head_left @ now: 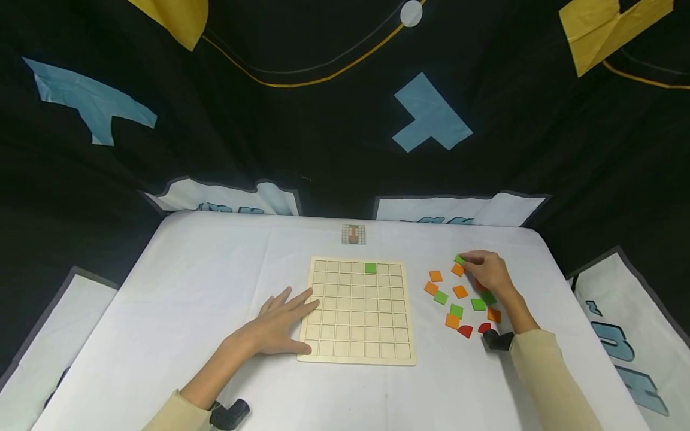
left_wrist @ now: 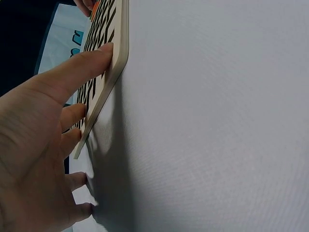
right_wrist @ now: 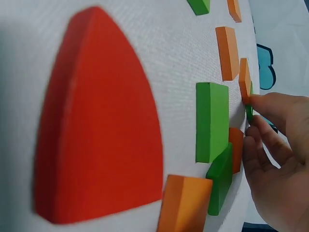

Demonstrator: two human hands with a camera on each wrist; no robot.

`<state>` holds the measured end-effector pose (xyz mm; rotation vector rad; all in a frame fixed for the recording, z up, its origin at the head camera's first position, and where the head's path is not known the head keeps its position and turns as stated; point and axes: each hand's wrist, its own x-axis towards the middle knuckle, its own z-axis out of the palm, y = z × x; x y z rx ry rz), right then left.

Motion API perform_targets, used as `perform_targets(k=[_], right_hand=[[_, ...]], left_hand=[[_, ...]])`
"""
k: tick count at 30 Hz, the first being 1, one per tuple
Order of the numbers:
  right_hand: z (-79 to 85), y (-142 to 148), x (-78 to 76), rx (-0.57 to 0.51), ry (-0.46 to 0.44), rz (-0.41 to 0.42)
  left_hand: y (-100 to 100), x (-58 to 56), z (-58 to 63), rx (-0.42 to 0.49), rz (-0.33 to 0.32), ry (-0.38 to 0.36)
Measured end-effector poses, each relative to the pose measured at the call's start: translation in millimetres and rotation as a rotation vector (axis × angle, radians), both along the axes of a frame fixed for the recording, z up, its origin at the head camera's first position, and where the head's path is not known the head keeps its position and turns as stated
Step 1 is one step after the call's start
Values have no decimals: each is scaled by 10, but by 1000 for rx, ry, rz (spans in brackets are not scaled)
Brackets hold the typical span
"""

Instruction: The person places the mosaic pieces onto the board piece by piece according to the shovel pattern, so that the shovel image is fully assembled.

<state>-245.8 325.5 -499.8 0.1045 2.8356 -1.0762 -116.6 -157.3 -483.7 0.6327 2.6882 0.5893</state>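
Observation:
A light wooden grid board (head_left: 357,361) lies on the white table, with a green square tile (head_left: 370,268) in a cell of its top row. My left hand (head_left: 277,328) is spread along the board's left edge, its thumb on the lower corner and fingertips on the rim. Over at the far end of the scattered tiles, my right hand (head_left: 487,270) pinches another green square tile (right_wrist: 249,112) between thumb and fingers. An orange tile (head_left: 457,270) sits right beside that green tile. The right hand partly hides a reddish-orange piece below it.
Several orange tiles (head_left: 460,291) and green tiles (head_left: 456,310) are strewn right of the board. Two red rounded pieces (head_left: 465,330) lie nearest the person. A small picture card (head_left: 353,234) with a grid pattern lies beyond the board. Dark curtains hang behind the table.

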Motion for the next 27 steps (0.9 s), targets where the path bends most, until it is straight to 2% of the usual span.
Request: perform_targets(k=[4, 12, 20, 27], right_hand=[[6, 2, -7, 15, 12, 17], [11, -54, 13, 63, 92, 30], [132, -263, 19, 18, 169, 92], [241, -596, 23, -55, 183, 182]], left_hand=[[-1, -4, -1, 0, 4, 1], [5, -8, -9, -3, 1, 6], [7, -6, 7, 3, -5, 5], [11, -4, 2, -2, 0, 5]])
